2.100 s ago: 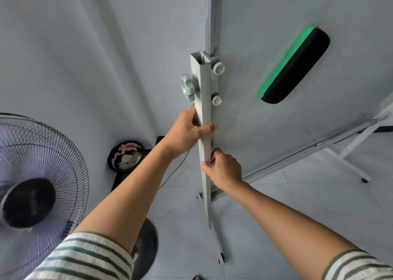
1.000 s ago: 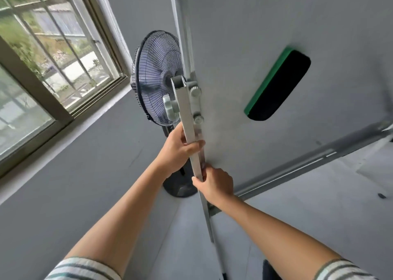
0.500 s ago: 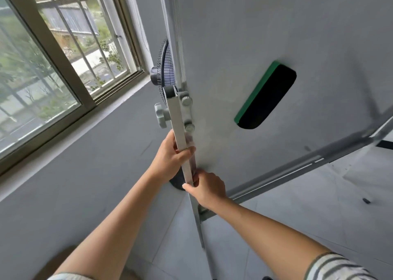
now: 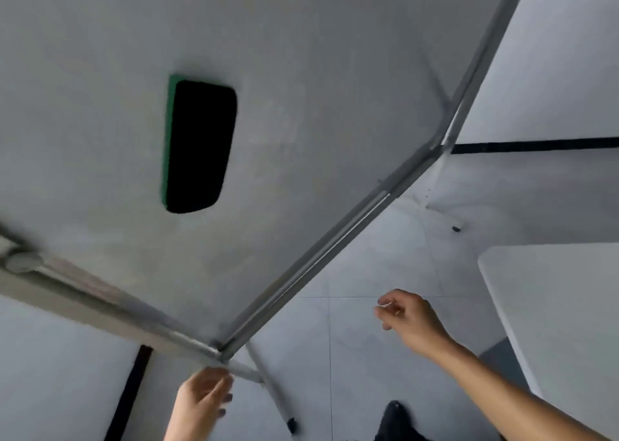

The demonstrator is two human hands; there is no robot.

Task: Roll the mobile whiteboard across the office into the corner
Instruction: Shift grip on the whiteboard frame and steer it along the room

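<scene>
The mobile whiteboard [image 4: 301, 72] fills the upper left of the view, seen tilted and blurred. A black eraser with a green edge [image 4: 197, 142] sticks to its face. The grey bottom rail [image 4: 328, 249] runs diagonally down to the board's lower corner [image 4: 217, 353]. My left hand [image 4: 204, 397] is just below that corner beside the stand's leg [image 4: 268, 383], fingers apart, gripping nothing. My right hand [image 4: 408, 316] hovers over the floor to the right of the rail, fingers loosely spread and empty.
A white table [image 4: 552, 306] stands at the right edge. Stand casters sit on the tiled floor [image 4: 291, 425] and at the far foot [image 4: 455, 229]. A black baseboard strip [image 4: 536, 146] lines the far wall. A dark shoe [image 4: 395, 417] shows at the bottom.
Both hands have come off the whiteboard's side post. The view has swung right and down, so the window and fan are out of sight and the table has appeared.
</scene>
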